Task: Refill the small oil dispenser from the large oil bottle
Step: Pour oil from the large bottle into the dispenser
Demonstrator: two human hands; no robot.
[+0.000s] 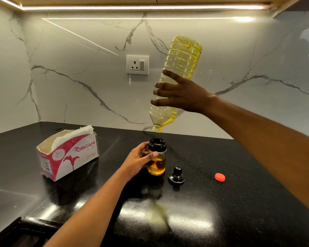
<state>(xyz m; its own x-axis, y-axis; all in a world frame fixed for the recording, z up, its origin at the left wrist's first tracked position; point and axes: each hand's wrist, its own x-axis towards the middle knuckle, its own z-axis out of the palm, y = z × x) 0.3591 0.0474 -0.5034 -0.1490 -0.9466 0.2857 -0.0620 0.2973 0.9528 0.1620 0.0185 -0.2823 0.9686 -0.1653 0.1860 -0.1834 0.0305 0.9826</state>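
1. Head view, the step in hand: the pour is under way and, by my reading, near its end. The right hand (pixel 182 97) grasps the bottle (pixel 181 68) round its lower half. Its fingers are spread across the near side and the thumb is hidden behind. It holds the bottle tipped almost upside down, mouth lowest, high above the counter (pixel 221 211).
2. The bottle looks nearly drained. Only a yellow film clings to its walls, with a small pool along the right side of the neck. A thin dribble hangs from the mouth.
3. The dispenser (pixel 157 157) stands upright on the counter, directly below the bottle's mouth, with open air between them. Its black collar is uncovered, and oil fills roughly the lower half of the glass.
4. The left hand (pixel 139 159) grasps the dispenser from the left to steady it. The thumb lies across the near face just under the collar and the fingers curl round the far side.
5. The black stopper (pixel 176 175) stands just right of the dispenser. The red cap (pixel 220 177) lies farther right, well apart. A tissue box (pixel 68 154) sits to the left.
6. The next move calls for keeping the mouth lined up over the collar until the drip stops. After that the bottle can be turned upright gently so no drops land on the counter. With the gap this wide, a wandering dribble could miss the opening. Stopper and cap are not yet back on.
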